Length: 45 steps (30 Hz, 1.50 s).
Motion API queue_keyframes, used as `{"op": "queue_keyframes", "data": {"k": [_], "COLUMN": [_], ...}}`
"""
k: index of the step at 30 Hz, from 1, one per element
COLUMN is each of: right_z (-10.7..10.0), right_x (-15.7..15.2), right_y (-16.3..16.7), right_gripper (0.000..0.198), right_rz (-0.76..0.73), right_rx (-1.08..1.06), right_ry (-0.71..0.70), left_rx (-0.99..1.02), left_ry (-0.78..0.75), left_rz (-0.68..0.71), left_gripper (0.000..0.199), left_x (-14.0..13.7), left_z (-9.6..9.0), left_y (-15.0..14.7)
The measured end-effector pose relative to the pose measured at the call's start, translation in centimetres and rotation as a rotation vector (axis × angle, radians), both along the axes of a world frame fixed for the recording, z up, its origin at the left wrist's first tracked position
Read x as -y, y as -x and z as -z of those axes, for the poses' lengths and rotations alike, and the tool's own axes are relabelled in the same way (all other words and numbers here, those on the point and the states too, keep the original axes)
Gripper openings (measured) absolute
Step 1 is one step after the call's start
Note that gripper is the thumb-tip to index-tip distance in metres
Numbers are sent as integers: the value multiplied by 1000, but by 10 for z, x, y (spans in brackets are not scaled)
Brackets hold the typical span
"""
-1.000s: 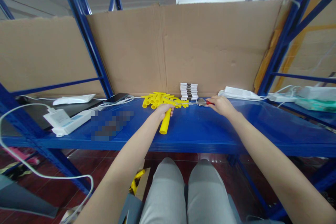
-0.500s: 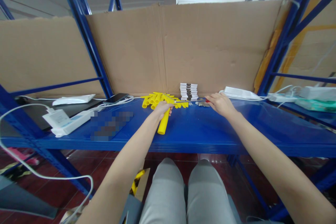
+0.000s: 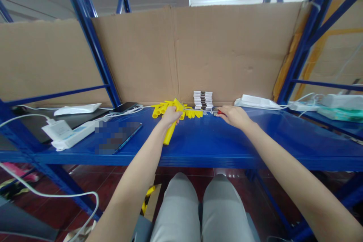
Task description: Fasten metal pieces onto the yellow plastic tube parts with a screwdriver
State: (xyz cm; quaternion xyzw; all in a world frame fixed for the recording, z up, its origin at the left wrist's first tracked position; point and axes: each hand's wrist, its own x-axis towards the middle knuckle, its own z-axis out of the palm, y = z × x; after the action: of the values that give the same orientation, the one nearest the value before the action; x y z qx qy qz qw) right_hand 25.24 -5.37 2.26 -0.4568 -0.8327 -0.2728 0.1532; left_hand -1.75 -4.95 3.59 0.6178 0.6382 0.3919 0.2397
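My left hand (image 3: 171, 115) is closed around a yellow tube (image 3: 169, 136), which slants down toward the shelf's front edge. In my right hand (image 3: 235, 116) is a screwdriver (image 3: 219, 112) with a red handle. Its thin metal shaft points left, and the tip ends close to the tube at my left hand; whether it touches is too small to tell. Behind my left hand lies a pile of yellow tubes (image 3: 156, 112). Small yellow pieces (image 3: 195, 114) lie in a row below the shaft. A stack of white pieces with dark middles (image 3: 203, 100) stands behind them.
The blue shelf (image 3: 195, 140) is backed by a cardboard sheet (image 3: 227, 45). A phone (image 3: 132, 136), a white power strip (image 3: 73, 136) and cables are on the left. A white box-like item (image 3: 258, 101) lies at the right rear. Blue posts (image 3: 96, 45) flank the space.
Both hands have shifted slightly left with the tube and the screwdriver. The tube's lower end has swung left. The view has also shifted slightly.
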Motion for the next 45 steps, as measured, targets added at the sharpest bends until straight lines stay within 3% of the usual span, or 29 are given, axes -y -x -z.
{"op": "queue_keyframes", "data": {"k": [3, 8, 19, 29, 37, 45], "right_z": [-1, 2, 11, 15, 17, 12], "right_x": [3, 4, -6, -10, -12, -5], "right_y": [4, 6, 5, 7, 4, 5], "right_gripper": [36, 37, 25, 25, 13, 12], "right_rz": [36, 67, -23, -68, -67, 45], "right_rx": [17, -5, -310, -343, -410, -204], "right_ry": [17, 53, 298, 390, 332, 173], "left_rx": [-151, -317, -210, -196, -185, -147], "left_ry": [-3, 8, -46, -33, -10, -24], "left_rz": [-17, -3, 2, -4, 13, 17], "left_gripper": [12, 21, 13, 17, 20, 23], "left_x": [-1, -8, -5, -6, -6, -7], "left_z": [-2, -4, -7, -5, -5, -6], "left_y": [-1, -4, 0, 2, 4, 3]}}
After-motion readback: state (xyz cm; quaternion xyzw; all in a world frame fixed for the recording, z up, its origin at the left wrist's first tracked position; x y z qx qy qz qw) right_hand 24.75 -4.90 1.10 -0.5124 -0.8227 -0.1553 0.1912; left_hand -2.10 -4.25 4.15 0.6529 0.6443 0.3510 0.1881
